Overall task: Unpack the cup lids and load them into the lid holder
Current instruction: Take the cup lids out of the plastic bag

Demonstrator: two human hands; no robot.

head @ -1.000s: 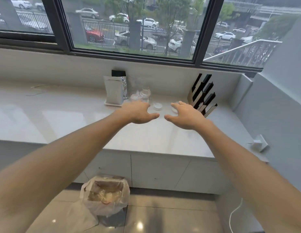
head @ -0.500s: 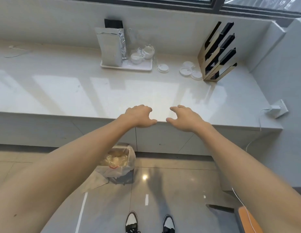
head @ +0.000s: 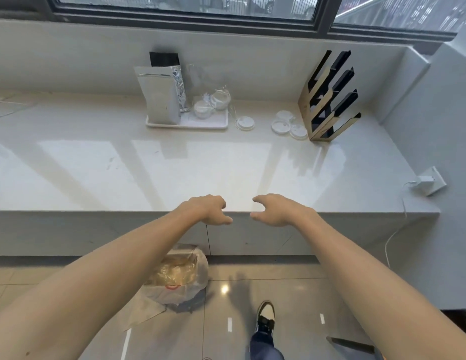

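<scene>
A slanted black-and-gold lid holder (head: 330,100) stands at the back right of the white counter. Three white cup lids (head: 289,125) lie loose just left of its base, and one more lid (head: 245,123) lies beside the tray. A clear plastic bag with more lids (head: 212,101) sits on the white tray (head: 200,123). My left hand (head: 208,210) and my right hand (head: 276,210) hover side by side over the counter's front edge, fingers curled and apart, holding nothing, far from the lids.
A silver foil pouch (head: 161,94) and a black pouch stand on the tray. A white charger (head: 429,181) with its cable lies at the counter's right end. A bin lined with a plastic bag (head: 180,276) stands on the floor below, near my shoe (head: 265,315).
The view has tilted down and pulled back from the counter. Both hands, earlier out over the counter near the lids, now sit at the front edge. Nothing was picked up.
</scene>
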